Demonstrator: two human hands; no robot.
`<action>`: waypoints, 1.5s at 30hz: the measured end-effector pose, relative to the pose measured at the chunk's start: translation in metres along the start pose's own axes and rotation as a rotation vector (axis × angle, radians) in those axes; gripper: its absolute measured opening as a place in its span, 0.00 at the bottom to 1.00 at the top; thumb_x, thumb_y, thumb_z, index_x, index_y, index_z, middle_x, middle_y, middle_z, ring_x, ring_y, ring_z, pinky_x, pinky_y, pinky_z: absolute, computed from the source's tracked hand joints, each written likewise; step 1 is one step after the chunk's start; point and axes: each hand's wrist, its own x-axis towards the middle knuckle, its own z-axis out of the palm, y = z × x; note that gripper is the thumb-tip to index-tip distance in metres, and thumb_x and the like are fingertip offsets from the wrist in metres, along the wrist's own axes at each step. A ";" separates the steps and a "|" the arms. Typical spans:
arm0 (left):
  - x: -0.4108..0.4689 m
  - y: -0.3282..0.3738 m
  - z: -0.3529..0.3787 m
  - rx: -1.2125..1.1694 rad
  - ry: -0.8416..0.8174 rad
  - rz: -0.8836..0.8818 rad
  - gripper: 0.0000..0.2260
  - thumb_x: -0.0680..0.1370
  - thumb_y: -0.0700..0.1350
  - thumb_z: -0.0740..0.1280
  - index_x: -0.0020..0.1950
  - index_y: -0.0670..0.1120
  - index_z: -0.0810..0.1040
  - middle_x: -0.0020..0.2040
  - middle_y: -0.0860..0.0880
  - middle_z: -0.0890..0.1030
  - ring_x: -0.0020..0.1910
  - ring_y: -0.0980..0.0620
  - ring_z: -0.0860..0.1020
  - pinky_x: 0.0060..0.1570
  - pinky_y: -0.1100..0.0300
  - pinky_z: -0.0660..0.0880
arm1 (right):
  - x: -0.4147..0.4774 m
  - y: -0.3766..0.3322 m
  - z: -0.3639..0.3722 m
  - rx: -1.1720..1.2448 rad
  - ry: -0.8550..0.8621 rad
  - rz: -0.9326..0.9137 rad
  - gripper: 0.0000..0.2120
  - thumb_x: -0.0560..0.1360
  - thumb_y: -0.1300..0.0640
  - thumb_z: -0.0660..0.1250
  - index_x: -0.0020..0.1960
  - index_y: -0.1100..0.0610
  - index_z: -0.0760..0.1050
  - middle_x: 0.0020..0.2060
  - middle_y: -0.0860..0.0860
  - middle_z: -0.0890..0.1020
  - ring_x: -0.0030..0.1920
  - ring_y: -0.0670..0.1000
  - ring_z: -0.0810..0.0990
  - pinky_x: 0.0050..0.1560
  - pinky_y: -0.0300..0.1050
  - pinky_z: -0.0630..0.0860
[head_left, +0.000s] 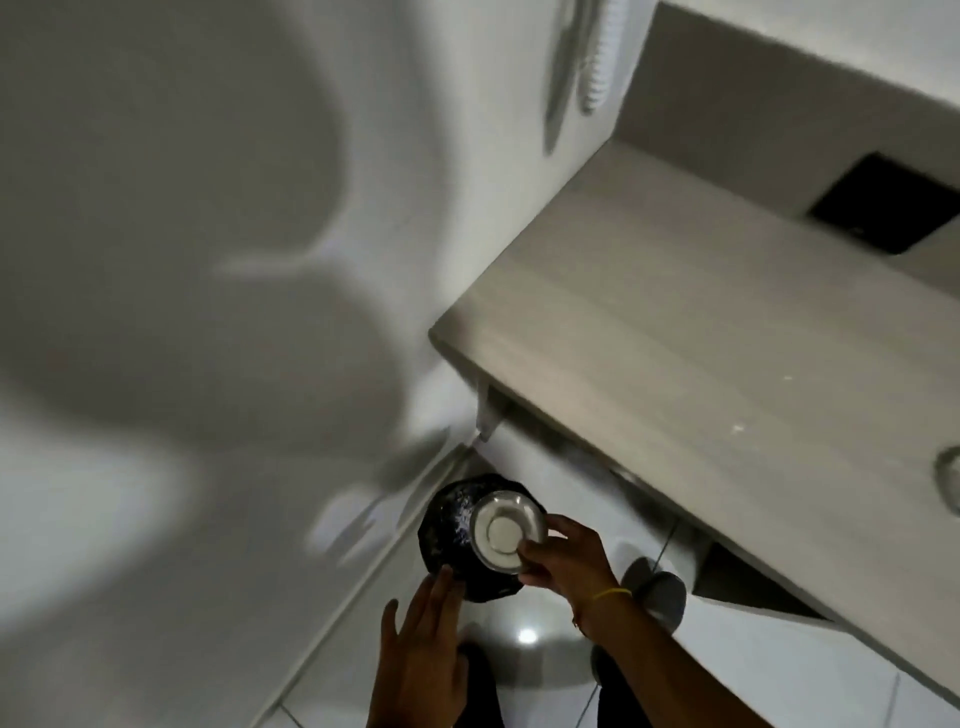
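A small bowl sits above a larger plate, overlapping its right part; the right hand holds the bowl at its right rim, and the left hand lies below the plate with its fingertips touching the plate's lower left edge. A counter runs up and to the right of both, against the wall at left. The floor lies beneath the hands, with a foot just right of the right wrist.

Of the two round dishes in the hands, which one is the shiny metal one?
The small steel bowl, gripped by the right hand. The larger black plate beneath it is dark; the left hand touches its edge with straight fingers.
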 end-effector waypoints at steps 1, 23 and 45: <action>-0.002 0.006 -0.017 0.014 0.020 0.006 0.45 0.52 0.50 0.83 0.69 0.45 0.82 0.72 0.45 0.81 0.67 0.45 0.82 0.54 0.37 0.83 | -0.018 -0.010 -0.003 0.016 -0.007 -0.030 0.14 0.73 0.73 0.76 0.51 0.57 0.83 0.46 0.64 0.87 0.42 0.62 0.87 0.36 0.50 0.86; 0.187 0.328 -0.202 0.216 0.230 0.495 0.32 0.76 0.48 0.68 0.81 0.47 0.69 0.84 0.46 0.65 0.83 0.44 0.63 0.72 0.32 0.68 | -0.090 -0.203 -0.272 0.221 0.556 -0.248 0.17 0.75 0.74 0.63 0.40 0.56 0.83 0.37 0.61 0.82 0.38 0.60 0.80 0.44 0.71 0.84; 0.251 0.372 -0.147 0.345 0.087 0.503 0.28 0.83 0.56 0.55 0.83 0.48 0.66 0.85 0.44 0.63 0.84 0.41 0.60 0.74 0.29 0.61 | -0.049 -0.204 -0.315 -0.665 0.723 -0.400 0.29 0.70 0.61 0.62 0.71 0.56 0.76 0.59 0.57 0.80 0.58 0.62 0.81 0.62 0.55 0.78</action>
